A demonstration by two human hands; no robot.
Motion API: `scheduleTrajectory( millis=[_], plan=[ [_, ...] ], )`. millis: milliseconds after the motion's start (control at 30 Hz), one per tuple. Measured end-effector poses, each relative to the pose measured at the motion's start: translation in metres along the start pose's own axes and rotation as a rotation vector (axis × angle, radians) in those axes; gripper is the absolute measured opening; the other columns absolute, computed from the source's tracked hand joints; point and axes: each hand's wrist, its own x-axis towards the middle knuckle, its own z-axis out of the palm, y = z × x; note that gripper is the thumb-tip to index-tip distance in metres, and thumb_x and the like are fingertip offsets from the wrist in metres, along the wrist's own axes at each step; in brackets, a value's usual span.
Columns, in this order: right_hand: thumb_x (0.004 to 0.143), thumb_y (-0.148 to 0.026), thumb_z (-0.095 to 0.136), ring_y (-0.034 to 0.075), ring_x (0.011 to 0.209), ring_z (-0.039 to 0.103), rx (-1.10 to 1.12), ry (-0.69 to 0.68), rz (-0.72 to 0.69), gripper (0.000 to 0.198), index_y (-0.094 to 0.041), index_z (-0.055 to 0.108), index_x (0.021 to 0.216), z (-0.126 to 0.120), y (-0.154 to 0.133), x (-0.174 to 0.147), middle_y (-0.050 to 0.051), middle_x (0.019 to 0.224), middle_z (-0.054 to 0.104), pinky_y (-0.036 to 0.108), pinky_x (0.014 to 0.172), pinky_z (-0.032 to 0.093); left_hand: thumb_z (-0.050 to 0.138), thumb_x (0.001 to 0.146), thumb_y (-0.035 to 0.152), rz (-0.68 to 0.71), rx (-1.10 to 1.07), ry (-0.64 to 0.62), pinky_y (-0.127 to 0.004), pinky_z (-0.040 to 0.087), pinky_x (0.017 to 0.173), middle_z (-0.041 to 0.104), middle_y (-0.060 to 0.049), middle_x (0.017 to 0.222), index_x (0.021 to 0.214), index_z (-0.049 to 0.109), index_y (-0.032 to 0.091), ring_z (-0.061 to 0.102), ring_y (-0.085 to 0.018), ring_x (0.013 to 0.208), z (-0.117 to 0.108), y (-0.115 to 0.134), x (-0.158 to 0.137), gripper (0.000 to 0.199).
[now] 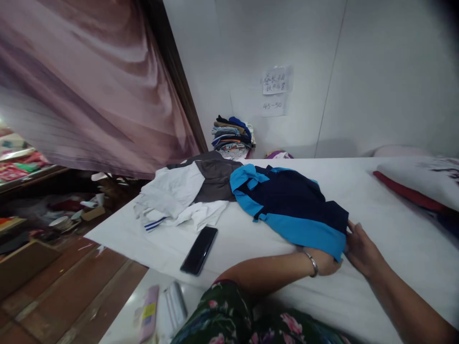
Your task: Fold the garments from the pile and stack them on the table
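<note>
A navy and light-blue shirt [297, 196] with what looks like a light-blue collar lies on the white-covered table [373, 191]. Its lower right end is between my hands. My left hand [325, 263], below a silver bangle, is closed at the light-blue edge, its fingers partly hidden by the cloth. At the right edge my right hand [361, 246] pinches the same shirt. Left of it lie a dark grey garment [217, 179] and a crumpled white shirt [172, 191] with blue stripes on one edge, partly over the grey one.
A black phone [199, 250] rests near the table's front edge. Folded clothes [233, 136] are stacked at the back against the wall. White and red fabric [423, 181] sits at the right. A pink curtain [93, 86] hangs at left, above cluttered floor.
</note>
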Motion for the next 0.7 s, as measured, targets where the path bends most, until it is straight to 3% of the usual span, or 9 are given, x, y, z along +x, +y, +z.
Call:
scheduleTrajectory(
  millis=[67, 133, 267, 333, 400, 467, 567, 633, 700],
  plan=[
    [0.08, -0.057, 0.058, 0.028, 0.106, 0.065, 0.109, 0.005, 0.081, 0.055, -0.031, 0.053, 0.128, 0.006, -0.003, 0.0, 0.007, 0.122, 0.066, 0.041, 0.083, 0.056, 0.053, 0.084, 0.036, -0.049, 0.039, -0.061, -0.042, 0.039, 0.106, 0.063, -0.013, 0.126, 0.119, 0.065, 0.025, 0.055, -0.03, 0.12, 0.015, -0.004, -0.014, 0.039],
    [0.071, -0.043, 0.073, 0.028, 0.103, 0.065, 0.198, 0.039, 0.137, 0.062, -0.03, 0.053, 0.128, 0.011, -0.004, 0.001, 0.006, 0.117, 0.068, 0.042, 0.085, 0.055, 0.052, 0.083, 0.041, -0.043, 0.059, -0.088, -0.044, 0.04, 0.106, 0.063, -0.014, 0.126, 0.12, 0.065, 0.027, 0.054, -0.032, 0.122, 0.016, -0.002, -0.03, 0.042],
    [0.058, -0.03, 0.08, 0.027, 0.089, 0.069, 0.251, 0.147, 0.151, 0.064, -0.026, 0.059, 0.118, 0.009, -0.006, 0.002, 0.003, 0.097, 0.074, 0.041, 0.08, 0.057, 0.061, 0.074, 0.048, 0.049, -0.018, -0.141, -0.045, 0.04, 0.106, 0.063, -0.013, 0.126, 0.126, 0.061, 0.031, 0.053, -0.034, 0.123, -0.009, 0.01, -0.059, 0.054],
    [0.057, -0.029, 0.078, 0.026, 0.087, 0.07, 0.234, 0.225, 0.128, 0.06, -0.027, 0.061, 0.115, -0.003, -0.01, 0.002, 0.001, 0.095, 0.074, 0.039, 0.078, 0.058, 0.061, 0.075, 0.05, 0.098, -0.186, -0.226, -0.038, 0.045, 0.102, 0.067, -0.006, 0.121, 0.118, 0.065, 0.034, 0.059, -0.028, 0.116, -0.027, 0.015, -0.069, 0.046],
    [0.06, -0.03, 0.073, 0.027, 0.087, 0.07, 0.212, 0.317, 0.105, 0.053, -0.028, 0.063, 0.112, -0.018, -0.015, 0.001, 0.0, 0.096, 0.074, 0.038, 0.078, 0.058, 0.056, 0.08, 0.051, 0.043, -0.371, -0.235, -0.031, 0.051, 0.09, 0.073, -0.001, 0.104, 0.104, 0.07, 0.033, 0.068, -0.021, 0.099, -0.044, 0.013, -0.073, 0.033],
    [0.062, -0.031, 0.067, 0.027, 0.089, 0.069, 0.203, 0.37, 0.099, 0.048, -0.029, 0.065, 0.11, -0.03, -0.02, 0.0, 0.0, 0.098, 0.074, 0.039, 0.078, 0.059, 0.052, 0.083, 0.047, -0.122, -0.489, -0.093, -0.028, 0.054, 0.075, 0.074, -0.001, 0.086, 0.092, 0.072, 0.028, 0.069, -0.017, 0.081, -0.063, 0.003, -0.071, 0.029],
    [0.063, -0.032, 0.065, 0.029, 0.088, 0.069, 0.212, 0.341, 0.141, 0.048, -0.029, 0.065, 0.111, -0.037, -0.025, -0.001, 0.001, 0.097, 0.074, 0.042, 0.077, 0.059, 0.05, 0.085, 0.035, -0.397, -0.519, 0.258, -0.026, 0.052, 0.064, 0.072, -0.004, 0.085, 0.089, 0.068, 0.019, 0.066, -0.015, 0.071, -0.093, -0.024, -0.063, 0.025],
    [0.064, -0.035, 0.067, 0.03, 0.088, 0.069, 0.2, 0.308, 0.162, 0.048, -0.028, 0.065, 0.112, -0.034, -0.029, -0.001, 0.001, 0.094, 0.074, 0.041, 0.076, 0.058, 0.047, 0.086, 0.032, -0.517, -0.435, 0.426, -0.026, 0.051, 0.064, 0.07, -0.004, 0.086, 0.092, 0.066, 0.018, 0.065, -0.014, 0.071, -0.112, -0.044, -0.058, 0.024],
    [0.064, -0.038, 0.071, 0.029, 0.087, 0.069, 0.15, 0.306, 0.149, 0.047, -0.028, 0.066, 0.11, -0.03, -0.031, -0.002, 0.001, 0.091, 0.074, 0.039, 0.075, 0.058, 0.049, 0.087, 0.031, -0.542, -0.246, 0.547, -0.028, 0.051, 0.074, 0.069, -0.005, 0.093, 0.096, 0.065, 0.018, 0.065, -0.015, 0.081, -0.126, -0.06, -0.058, 0.022]
  ],
)
